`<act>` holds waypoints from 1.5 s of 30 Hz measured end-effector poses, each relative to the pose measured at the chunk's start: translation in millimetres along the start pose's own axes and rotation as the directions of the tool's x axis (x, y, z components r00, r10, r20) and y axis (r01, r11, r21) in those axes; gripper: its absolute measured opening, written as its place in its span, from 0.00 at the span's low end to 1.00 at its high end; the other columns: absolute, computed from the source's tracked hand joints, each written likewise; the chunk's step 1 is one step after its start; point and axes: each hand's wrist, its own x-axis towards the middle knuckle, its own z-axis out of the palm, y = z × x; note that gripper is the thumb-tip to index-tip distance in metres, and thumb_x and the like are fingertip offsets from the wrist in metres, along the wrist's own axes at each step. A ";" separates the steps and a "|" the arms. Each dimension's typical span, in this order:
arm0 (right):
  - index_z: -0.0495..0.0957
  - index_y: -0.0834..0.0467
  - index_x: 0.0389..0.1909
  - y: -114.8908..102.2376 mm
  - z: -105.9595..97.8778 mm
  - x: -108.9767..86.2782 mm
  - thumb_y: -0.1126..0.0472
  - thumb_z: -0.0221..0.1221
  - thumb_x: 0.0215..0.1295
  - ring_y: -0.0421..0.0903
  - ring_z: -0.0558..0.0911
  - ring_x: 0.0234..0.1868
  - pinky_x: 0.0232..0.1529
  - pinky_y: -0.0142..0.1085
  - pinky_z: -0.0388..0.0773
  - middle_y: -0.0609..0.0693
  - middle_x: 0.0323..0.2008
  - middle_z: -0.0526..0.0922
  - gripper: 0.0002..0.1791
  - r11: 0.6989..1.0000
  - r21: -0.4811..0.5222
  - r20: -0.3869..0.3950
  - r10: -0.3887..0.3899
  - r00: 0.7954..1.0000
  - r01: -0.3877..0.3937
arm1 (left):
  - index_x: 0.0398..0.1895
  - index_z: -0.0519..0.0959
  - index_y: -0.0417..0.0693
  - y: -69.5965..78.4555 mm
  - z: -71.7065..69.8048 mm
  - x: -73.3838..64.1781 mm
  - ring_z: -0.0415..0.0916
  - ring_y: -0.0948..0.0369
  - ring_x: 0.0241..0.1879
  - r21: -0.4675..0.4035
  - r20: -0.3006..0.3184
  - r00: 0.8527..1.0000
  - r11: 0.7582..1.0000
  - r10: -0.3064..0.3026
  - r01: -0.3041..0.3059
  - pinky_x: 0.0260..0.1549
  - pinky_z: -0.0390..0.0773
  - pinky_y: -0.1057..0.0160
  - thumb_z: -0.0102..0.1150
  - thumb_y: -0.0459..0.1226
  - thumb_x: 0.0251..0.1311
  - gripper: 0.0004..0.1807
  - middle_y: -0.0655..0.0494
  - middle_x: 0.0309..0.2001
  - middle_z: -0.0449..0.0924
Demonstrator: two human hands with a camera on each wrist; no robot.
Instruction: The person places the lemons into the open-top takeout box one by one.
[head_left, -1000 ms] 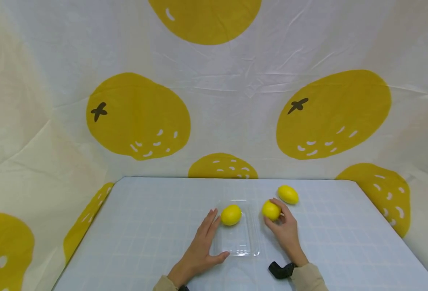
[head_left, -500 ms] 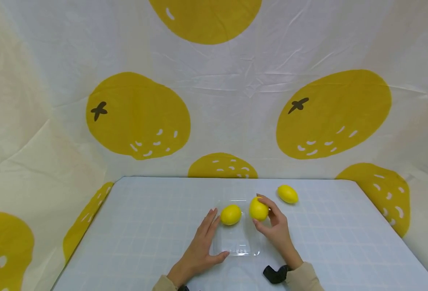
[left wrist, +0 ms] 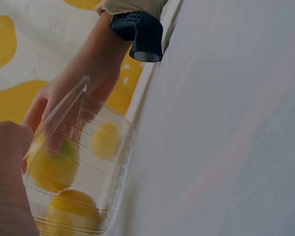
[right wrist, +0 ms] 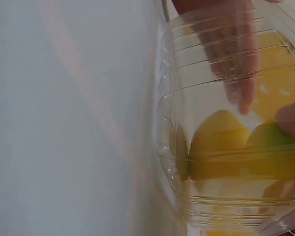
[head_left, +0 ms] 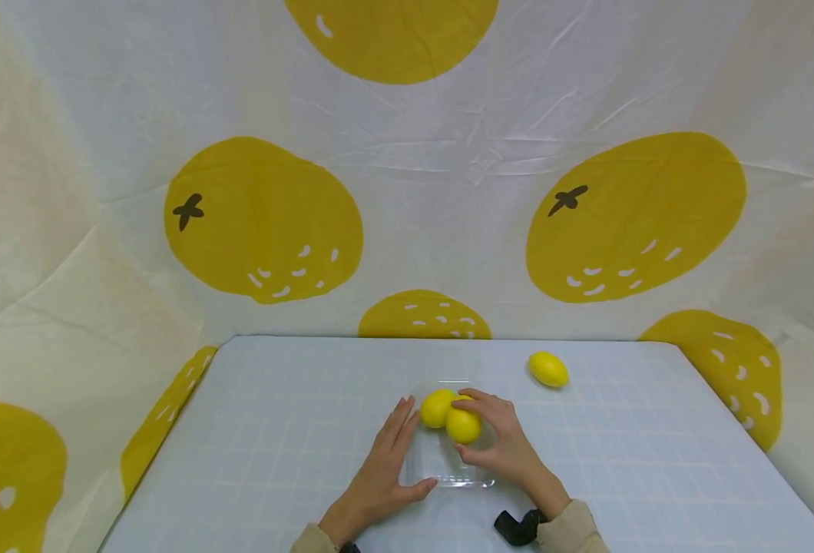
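Right hand [head_left: 507, 438] moved its pinched lemon [head_left: 464, 427] into clear container [head_left: 441, 464] beside first lemon [head_left: 434, 408] — left hand [head_left: 382, 466] spread alongside — leaving only far lemon [head_left: 548, 369] outside.

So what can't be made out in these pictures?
Head view: one side of the loose lemon in the container, behind the held lemon.
Head view: part of the held lemon, behind the right fingers.
Head view: most of the left wrist's black device, below the bottom edge.
Right wrist view: most of the right fingers, beyond the right edge.
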 end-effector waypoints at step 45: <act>0.77 0.44 0.58 -20.1 -3.8 4.3 0.61 0.72 0.44 0.58 0.65 0.69 0.58 0.61 0.59 0.56 0.74 0.61 0.35 0.991 -0.071 0.307 0.130 0.943 -0.114 | 0.77 0.55 0.44 -2.8 3.3 -0.4 0.44 0.49 0.77 0.011 -0.012 1.000 1.000 0.027 -0.026 0.66 0.61 0.41 0.60 0.63 0.58 0.51 0.45 0.79 0.46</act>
